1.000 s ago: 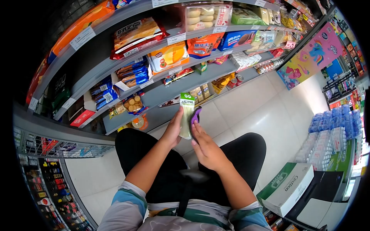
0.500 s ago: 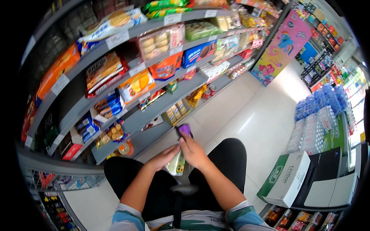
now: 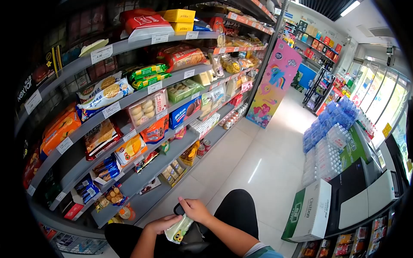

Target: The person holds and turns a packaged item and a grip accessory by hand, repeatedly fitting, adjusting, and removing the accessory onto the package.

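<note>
A pale green and white snack packet [image 3: 180, 228] is held low between my two hands, above my lap. My left hand [image 3: 162, 224] is closed on its left side. My right hand [image 3: 195, 210] is wrapped round its upper right end, thumb pointing up. Beside my right fingers a small black piece [image 3: 178, 209] sticks out; I cannot make out what it is. The nearest things beyond my hands are the lower shelf [image 3: 148, 195] and the floor tiles.
On my left, curved grey shelves hold biscuits, bagged cakes and boxes, such as a blue box [image 3: 186, 112]. A pony-printed panel [image 3: 275, 81] stands at the shelf end. To the right are a Cestbon carton [image 3: 307, 210] and stacked water bottles [image 3: 329, 129]. My knee [image 3: 236, 210] rises beside my hands.
My view has tilted up, showing more of the upper shelves and the far shop; my hands now sit lower in view. The purple part seen at the packet's upper end no longer shows.
</note>
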Demonstrator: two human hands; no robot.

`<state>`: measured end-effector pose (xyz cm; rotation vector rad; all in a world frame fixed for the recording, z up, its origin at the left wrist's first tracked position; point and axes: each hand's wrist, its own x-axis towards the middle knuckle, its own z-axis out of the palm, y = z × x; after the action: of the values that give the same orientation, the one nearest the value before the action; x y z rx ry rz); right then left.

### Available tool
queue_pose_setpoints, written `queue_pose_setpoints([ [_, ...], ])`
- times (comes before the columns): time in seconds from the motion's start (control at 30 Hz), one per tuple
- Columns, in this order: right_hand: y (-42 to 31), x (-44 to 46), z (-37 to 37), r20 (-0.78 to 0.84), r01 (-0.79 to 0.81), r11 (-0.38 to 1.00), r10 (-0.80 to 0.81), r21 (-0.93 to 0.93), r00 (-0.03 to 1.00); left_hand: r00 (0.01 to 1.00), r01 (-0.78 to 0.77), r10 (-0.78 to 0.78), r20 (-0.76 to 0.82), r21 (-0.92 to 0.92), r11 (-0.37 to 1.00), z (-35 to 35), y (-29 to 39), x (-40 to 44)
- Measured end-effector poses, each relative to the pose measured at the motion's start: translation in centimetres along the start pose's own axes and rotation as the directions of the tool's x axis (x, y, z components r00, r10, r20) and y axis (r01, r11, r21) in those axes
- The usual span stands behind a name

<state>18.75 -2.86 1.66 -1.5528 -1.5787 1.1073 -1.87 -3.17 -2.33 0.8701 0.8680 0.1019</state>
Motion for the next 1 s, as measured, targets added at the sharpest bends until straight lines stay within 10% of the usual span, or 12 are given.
queue_pose_setpoints([
  [0.43,-0.7,-1.4,-0.2,-0.153,0.022,0.998,-0.031,-0.059,0.988,0.997,0.040,-0.005,0.079,-0.448,0.893,0.2,-4.2,2.0],
  [1.0,-2.1,4.9,1.9,-0.147,-0.020,0.994,0.037,0.110,0.988,0.947,-0.231,0.196,-0.253,-0.115,0.966,2.5,1.1,-3.6],
])
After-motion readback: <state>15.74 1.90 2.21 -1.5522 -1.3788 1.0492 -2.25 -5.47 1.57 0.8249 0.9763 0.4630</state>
